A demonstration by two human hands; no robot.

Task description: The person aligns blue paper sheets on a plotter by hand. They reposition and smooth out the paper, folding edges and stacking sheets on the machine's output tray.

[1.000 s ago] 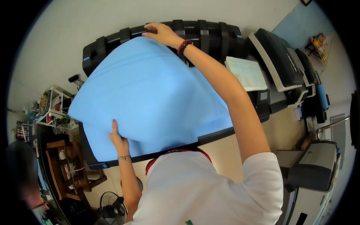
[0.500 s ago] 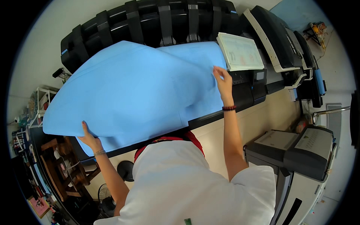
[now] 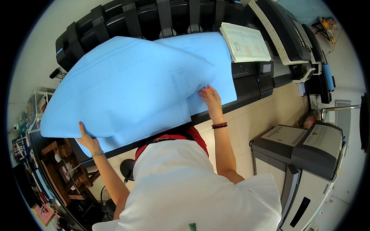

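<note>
A large light-blue drawing sheet (image 3: 115,84) with faint printed lines spreads in front of me, bulging and folded over on its right side. My left hand (image 3: 88,142) grips the sheet's near left edge, thumb on top and the other fingers hidden beneath. My right hand (image 3: 210,99) has bent fingers at the lifted flap's near right edge, apparently pinching it. The flap's pointed corner lies farther away, just beyond those fingertips. Under the flap shows more blue paper (image 3: 223,73), flat on the black wide-format machine (image 3: 246,90).
A stack of pale printed papers (image 3: 246,43) sits right of the sheet. Behind runs a black ribbed paper catcher (image 3: 131,19). A grey office machine (image 3: 296,150) stands at right. Wooden furniture (image 3: 61,173) and a fan (image 3: 106,196) are at lower left.
My right hand has moved left and toward me, and the sheet's right part has folded over with it, baring blue paper beneath. My left hand stays on the left edge.
</note>
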